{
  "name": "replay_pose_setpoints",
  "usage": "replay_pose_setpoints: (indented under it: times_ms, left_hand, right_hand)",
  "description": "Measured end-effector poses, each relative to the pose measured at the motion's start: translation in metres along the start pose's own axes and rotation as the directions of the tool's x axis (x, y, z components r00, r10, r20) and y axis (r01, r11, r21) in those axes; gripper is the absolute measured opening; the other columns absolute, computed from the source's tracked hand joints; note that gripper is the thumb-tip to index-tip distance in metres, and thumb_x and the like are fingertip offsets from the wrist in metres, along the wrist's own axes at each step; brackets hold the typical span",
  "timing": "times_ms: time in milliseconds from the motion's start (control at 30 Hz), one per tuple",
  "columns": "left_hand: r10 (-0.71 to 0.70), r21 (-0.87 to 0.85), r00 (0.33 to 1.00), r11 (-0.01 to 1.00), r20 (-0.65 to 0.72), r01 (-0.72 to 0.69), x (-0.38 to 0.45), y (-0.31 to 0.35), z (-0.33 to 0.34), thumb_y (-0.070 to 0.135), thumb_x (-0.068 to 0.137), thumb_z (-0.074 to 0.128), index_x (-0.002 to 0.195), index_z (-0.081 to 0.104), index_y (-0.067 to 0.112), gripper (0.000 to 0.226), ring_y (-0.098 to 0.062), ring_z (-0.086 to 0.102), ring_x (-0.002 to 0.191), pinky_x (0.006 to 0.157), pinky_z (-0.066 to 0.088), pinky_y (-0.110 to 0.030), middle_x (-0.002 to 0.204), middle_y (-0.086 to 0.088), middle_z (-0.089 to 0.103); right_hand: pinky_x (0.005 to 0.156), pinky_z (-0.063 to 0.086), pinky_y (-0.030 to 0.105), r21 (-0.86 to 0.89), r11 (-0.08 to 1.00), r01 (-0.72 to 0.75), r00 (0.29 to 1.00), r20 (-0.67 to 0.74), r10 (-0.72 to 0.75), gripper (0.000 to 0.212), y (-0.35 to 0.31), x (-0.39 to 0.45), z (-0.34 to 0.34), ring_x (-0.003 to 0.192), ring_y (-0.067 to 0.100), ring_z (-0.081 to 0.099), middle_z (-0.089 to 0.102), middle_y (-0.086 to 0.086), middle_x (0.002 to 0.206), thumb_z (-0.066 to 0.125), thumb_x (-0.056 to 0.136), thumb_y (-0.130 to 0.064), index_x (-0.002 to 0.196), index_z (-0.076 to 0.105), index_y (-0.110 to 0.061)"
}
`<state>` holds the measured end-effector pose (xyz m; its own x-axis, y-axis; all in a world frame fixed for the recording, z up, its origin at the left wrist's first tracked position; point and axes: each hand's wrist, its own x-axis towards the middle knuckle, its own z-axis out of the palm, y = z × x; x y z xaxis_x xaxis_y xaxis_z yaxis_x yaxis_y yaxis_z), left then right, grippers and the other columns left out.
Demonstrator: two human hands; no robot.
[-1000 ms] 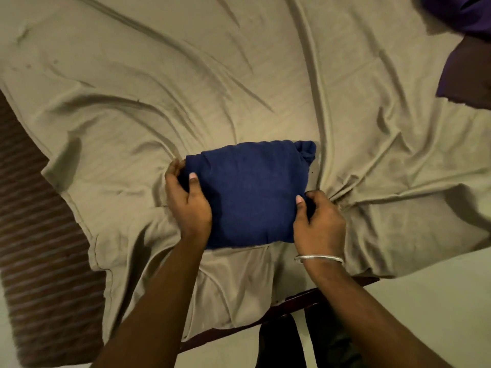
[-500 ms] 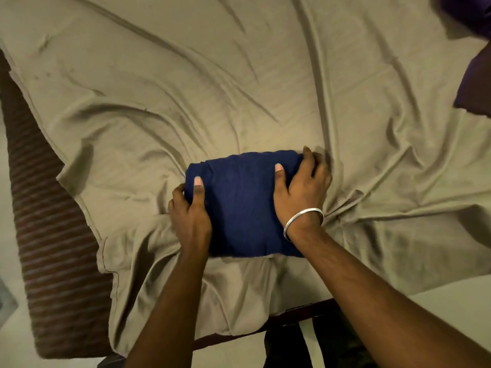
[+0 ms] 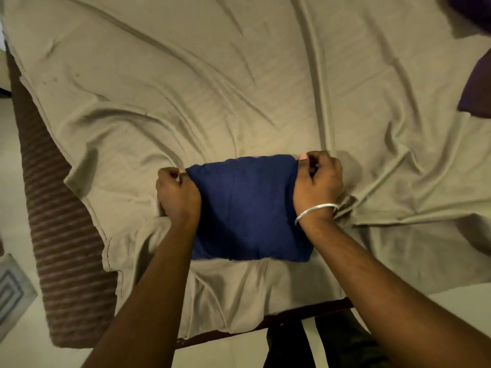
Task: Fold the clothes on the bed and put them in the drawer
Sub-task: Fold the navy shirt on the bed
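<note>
Seeing my left hand [image 3: 178, 193] and right hand [image 3: 317, 181] curled tight, pinching the far corners | blue cloth [image 3: 247, 208] folded, soft rectangle | no words on it

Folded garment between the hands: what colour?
Dark navy blue, plain, no pattern; the folded garment shows clearly in the head view.

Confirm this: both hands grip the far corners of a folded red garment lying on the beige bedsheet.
Wrong colour. The head view shows the folded garment is navy blue, not red. The left hand and right hand do grip its far corners on the beige bedsheet.
</note>
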<state>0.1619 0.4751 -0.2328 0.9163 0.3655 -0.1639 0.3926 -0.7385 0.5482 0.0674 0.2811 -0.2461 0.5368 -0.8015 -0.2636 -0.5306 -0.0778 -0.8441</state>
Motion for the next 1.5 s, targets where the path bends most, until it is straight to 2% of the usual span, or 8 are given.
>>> replay_pose_setpoints:
  times_ms: [267, 400, 667, 833, 1067, 1267, 1433, 1500]
  left_hand:
    - [-0.386, -0.162, 0.825, 0.86, 0.412, 0.483, -0.048, -0.022, -0.03, 0.061, 0.09, 0.055, 0.131, 0.055, 0.013, 0.063, -0.023, 0.052, 0.116, 0.103, 0.04, -0.041, 0.123, 0.0, 0.058]
    - [-0.239, -0.318, 0.731, 0.783, 0.639, 0.534, -0.043, -0.017, -0.045, 0.038, 0.093, 0.062, 0.101, 0.063, 0.023, 0.016, -0.015, 0.064, 0.101, 0.082, 0.05, -0.031, 0.1, 0.009, 0.071]
    - [0.0, -0.482, 0.731, 0.752, 0.682, 0.449, -0.039, -0.037, -0.06, 0.024, 0.083, 0.074, 0.127, 0.059, 0.022, 0.046, -0.017, 0.066, 0.114, 0.097, 0.051, -0.037, 0.124, 0.003, 0.069]
    - [0.038, -0.589, 0.822, 0.716, 0.569, 0.375, -0.032, -0.048, -0.082, 0.03, 0.081, 0.075, 0.131, 0.057, 0.021, 0.054, -0.013, 0.067, 0.11, 0.088, 0.057, -0.03, 0.124, 0.005, 0.069]
    - [-0.071, -0.677, 0.945, 0.68, 0.319, 0.28, 0.049, -0.08, -0.161, 0.026, 0.089, 0.07, 0.125, 0.06, 0.02, 0.038, -0.014, 0.069, 0.105, 0.088, 0.056, -0.032, 0.118, 0.005, 0.07]
    - [-0.274, -0.634, 0.944, 0.701, 0.185, 0.327, 0.131, -0.147, -0.193, 0.061, 0.086, 0.063, 0.142, 0.047, 0.016, 0.074, -0.018, 0.06, 0.11, 0.094, 0.051, -0.034, 0.129, 0.004, 0.06]
    - [-0.463, -0.029, 0.88, 0.883, 0.108, 0.468, 0.146, -0.199, -0.179, 0.061, 0.097, 0.042, 0.139, 0.044, 0.003, 0.072, -0.034, 0.052, 0.119, 0.099, 0.043, -0.045, 0.135, -0.017, 0.052]
    - [-0.184, 0.242, 0.973, 0.946, -0.139, 0.214, 0.136, -0.196, -0.18, 0.056, 0.099, 0.041, 0.148, 0.031, 0.005, 0.071, -0.038, 0.03, 0.142, 0.115, 0.027, -0.051, 0.156, -0.021, 0.028]
  right_hand:
    - [0.103, 0.042, 0.039, -0.067, 0.98, -0.186, 0.916, 0.348, 0.197, 0.065, 0.0, -0.041, -0.017, 0.122, 0.027, 0.052, 0.054, 0.007, 0.134, 0.062, 0.09, -0.05, 0.143, 0.04, -0.019]
    - [0.092, 0.046, 0.033, -0.044, 0.975, -0.218, 0.904, 0.366, 0.219, 0.058, -0.005, -0.037, -0.013, 0.108, 0.024, 0.06, 0.058, -0.004, 0.113, 0.063, 0.091, -0.044, 0.138, 0.038, -0.021]
    - [0.099, 0.046, 0.024, 0.284, 0.932, -0.226, 0.91, 0.402, 0.098, 0.058, 0.005, -0.055, -0.009, 0.105, -0.013, 0.057, 0.057, -0.036, 0.113, 0.074, 0.086, -0.031, 0.133, 0.041, -0.04]
    - [0.094, 0.047, 0.018, 0.418, 0.899, -0.129, 0.965, 0.263, 0.016, 0.051, -0.021, -0.075, -0.004, 0.111, -0.008, 0.058, 0.057, -0.02, 0.125, 0.067, 0.092, -0.011, 0.133, 0.043, -0.029]
    - [0.105, 0.048, 0.04, 0.501, 0.863, -0.061, 0.916, 0.371, -0.151, 0.058, -0.095, -0.109, 0.1, 0.118, 0.011, 0.06, 0.06, -0.004, 0.131, 0.071, 0.083, -0.02, 0.135, 0.045, -0.02]
    - [0.092, 0.047, 0.017, 0.392, 0.92, 0.011, 0.786, 0.565, -0.25, 0.048, -0.128, -0.132, 0.213, 0.102, -0.003, 0.059, 0.058, -0.017, 0.116, 0.063, 0.094, -0.014, 0.137, 0.042, -0.021]
    - [0.101, 0.046, 0.039, -0.01, 1.0, 0.007, 0.765, 0.644, 0.001, 0.055, -0.082, -0.142, 0.246, 0.116, 0.024, 0.058, 0.058, 0.003, 0.13, 0.061, 0.093, -0.024, 0.142, 0.035, -0.02]
    - [0.094, 0.046, 0.036, -0.103, 0.974, 0.199, 0.851, 0.512, -0.12, 0.045, -0.081, -0.143, 0.242, 0.111, 0.028, 0.059, 0.061, 0.006, 0.122, 0.06, 0.093, -0.033, 0.132, 0.047, -0.016]
